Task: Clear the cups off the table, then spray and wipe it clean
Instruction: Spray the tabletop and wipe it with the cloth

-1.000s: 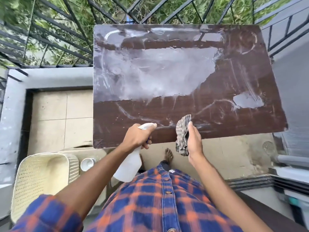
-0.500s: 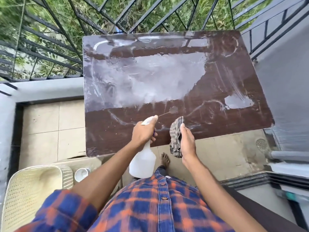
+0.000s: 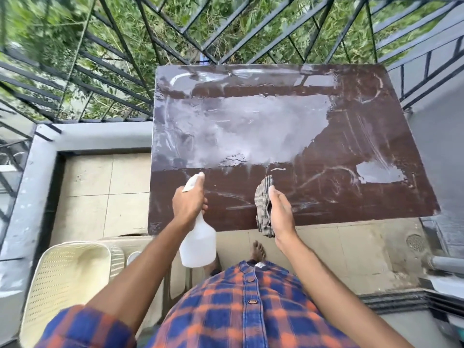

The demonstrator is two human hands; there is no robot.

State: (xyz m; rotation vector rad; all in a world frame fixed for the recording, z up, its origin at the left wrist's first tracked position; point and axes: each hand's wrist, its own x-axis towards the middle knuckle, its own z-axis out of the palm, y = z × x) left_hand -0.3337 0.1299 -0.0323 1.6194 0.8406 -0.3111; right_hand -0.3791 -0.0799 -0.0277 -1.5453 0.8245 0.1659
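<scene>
Surface (image 3: 326,197): brown top, whitish wet film over the far and middle part, a separate wet patch at right, streaks near the front edge. Hands well apart, both occupied. Left hand (image 3: 188,202) wrapped round the neck of a white spray bottle (image 3: 198,244), nozzle over the front-left. Right hand (image 3: 280,209) grips a checked cloth (image 3: 262,204) over the front edge; contact unclear. White cup (image 3: 133,257) sits off the surface, low left, beside a cream chair (image 3: 65,277).

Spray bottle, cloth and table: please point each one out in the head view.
Spray bottle (image 3: 198,247), head view, on its white body below the neck.
Cloth (image 3: 261,200), head view, on the striped fold at its middle.
Table (image 3: 371,131), head view, on a brown patch of the top, right side.
</scene>
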